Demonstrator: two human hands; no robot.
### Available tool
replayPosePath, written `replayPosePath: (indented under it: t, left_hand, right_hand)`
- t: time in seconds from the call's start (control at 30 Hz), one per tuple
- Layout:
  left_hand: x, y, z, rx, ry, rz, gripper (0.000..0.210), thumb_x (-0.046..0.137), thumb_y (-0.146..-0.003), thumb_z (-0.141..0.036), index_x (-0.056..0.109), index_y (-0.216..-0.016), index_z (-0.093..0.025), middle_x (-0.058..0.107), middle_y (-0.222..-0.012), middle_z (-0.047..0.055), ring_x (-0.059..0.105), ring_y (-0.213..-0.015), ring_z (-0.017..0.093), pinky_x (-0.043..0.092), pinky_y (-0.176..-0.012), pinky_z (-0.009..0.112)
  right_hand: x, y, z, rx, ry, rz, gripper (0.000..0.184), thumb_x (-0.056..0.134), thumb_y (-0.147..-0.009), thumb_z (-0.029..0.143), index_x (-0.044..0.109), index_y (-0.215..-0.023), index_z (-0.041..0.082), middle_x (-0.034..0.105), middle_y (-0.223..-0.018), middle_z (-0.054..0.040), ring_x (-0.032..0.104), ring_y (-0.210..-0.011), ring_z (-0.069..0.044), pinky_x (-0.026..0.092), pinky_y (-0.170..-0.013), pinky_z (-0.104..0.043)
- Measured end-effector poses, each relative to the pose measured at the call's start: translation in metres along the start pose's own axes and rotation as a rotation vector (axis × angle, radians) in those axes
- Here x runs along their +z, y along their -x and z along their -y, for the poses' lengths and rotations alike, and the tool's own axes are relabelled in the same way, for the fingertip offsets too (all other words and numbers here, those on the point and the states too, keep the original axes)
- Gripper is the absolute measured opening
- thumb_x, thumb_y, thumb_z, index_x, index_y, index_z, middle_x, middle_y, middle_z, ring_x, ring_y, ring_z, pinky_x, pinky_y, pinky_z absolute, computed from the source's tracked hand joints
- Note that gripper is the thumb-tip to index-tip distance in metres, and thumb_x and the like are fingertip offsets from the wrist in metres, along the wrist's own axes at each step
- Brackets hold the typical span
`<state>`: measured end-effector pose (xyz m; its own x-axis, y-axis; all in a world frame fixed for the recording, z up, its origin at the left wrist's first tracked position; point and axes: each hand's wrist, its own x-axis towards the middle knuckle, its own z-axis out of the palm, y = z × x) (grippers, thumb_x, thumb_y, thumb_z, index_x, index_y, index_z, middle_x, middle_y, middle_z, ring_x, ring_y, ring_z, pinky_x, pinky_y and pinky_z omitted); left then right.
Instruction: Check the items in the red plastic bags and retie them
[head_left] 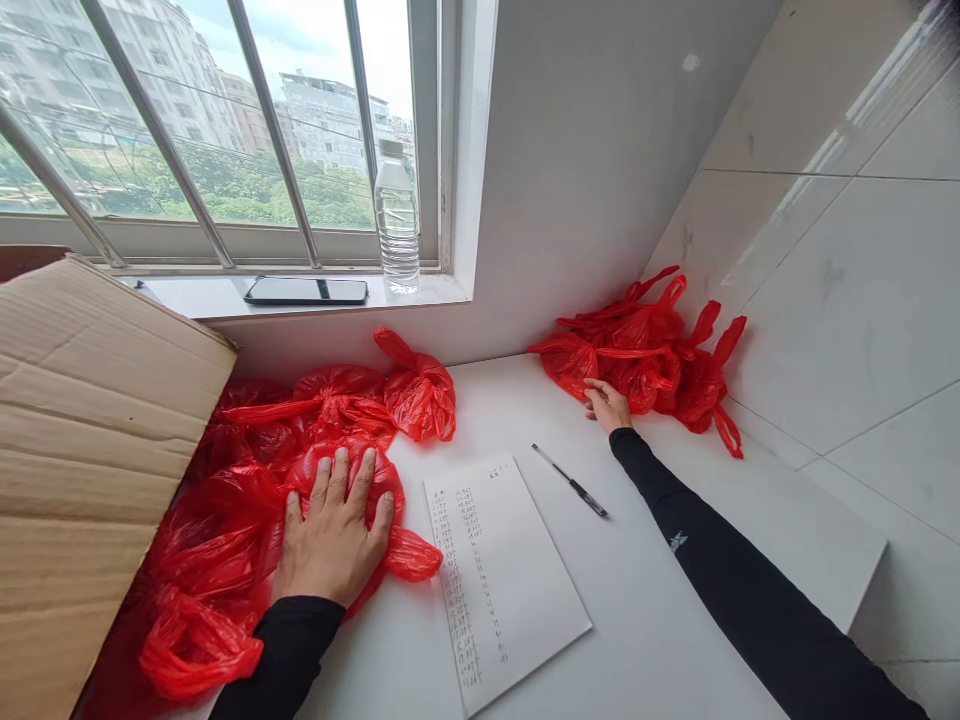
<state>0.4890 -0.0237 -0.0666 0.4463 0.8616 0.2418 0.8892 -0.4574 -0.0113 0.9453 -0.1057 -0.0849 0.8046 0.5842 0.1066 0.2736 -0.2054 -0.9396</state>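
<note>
My left hand [333,530] lies with its fingers spread on a knotted red plastic bag [315,470], part of a heap of several such bags on the left side of the white table. Across the table, my right hand [607,404] is at the near edge of a second group of red plastic bags [645,350] in the corner. Its fingers are apart and stretched toward the bags; whether they touch the plastic is unclear. What the bags contain cannot be made out. Between my arms are a sheet of paper [517,590] with handwritten columns and a black pen [571,482].
A cardboard box [97,430] fills the left side, its flap beside the left heap. On the windowsill are a phone [306,291] and a clear water bottle [397,220]. Metal bars cross the window. A tiled wall [847,300] bounds the table [645,620] at right.
</note>
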Motion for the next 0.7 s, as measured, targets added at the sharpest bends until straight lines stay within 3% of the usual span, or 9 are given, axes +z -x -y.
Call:
replayPosePath:
  t: [0.27,0.5,0.7]
  left_hand:
    - [0.005,0.0,0.002,0.016,-0.012,-0.053,0.064,0.028,-0.097,-0.044,0.032,-0.156,-0.018,0.025,-0.164,0.015,0.021,-0.151,0.033,0.018,-0.117,0.061]
    - [0.003,0.003,0.0,0.043,0.008,-0.12,0.062,0.029,-0.097,-0.041,0.038,-0.153,-0.015,0.03,-0.162,0.018,0.025,-0.149,0.035,0.021,-0.117,0.06]
    - [-0.013,-0.003,0.005,0.013,0.301,-0.148,0.06,0.021,-0.102,-0.043,0.04,-0.15,-0.013,0.039,-0.156,0.018,0.034,-0.146,0.032,0.028,-0.117,0.055]
  right_hand:
    - [0.0,0.002,-0.002,-0.003,-0.009,0.037,0.023,0.062,-0.098,0.032,0.063,-0.112,0.014,0.066,-0.096,-0.0034,0.065,-0.074,-0.014,0.058,-0.065,-0.029]
    - [-0.001,0.01,-0.008,0.003,-0.053,-0.04,0.028,0.061,-0.098,0.034,0.06,-0.118,0.014,0.066,-0.098,-0.0038,0.064,-0.072,-0.013,0.057,-0.062,-0.028]
    - [-0.006,0.021,-0.006,-0.005,-0.028,0.004,0.023,0.062,-0.098,0.034,0.063,-0.11,0.014,0.066,-0.097,-0.0035,0.065,-0.075,-0.014,0.058,-0.065,-0.029]
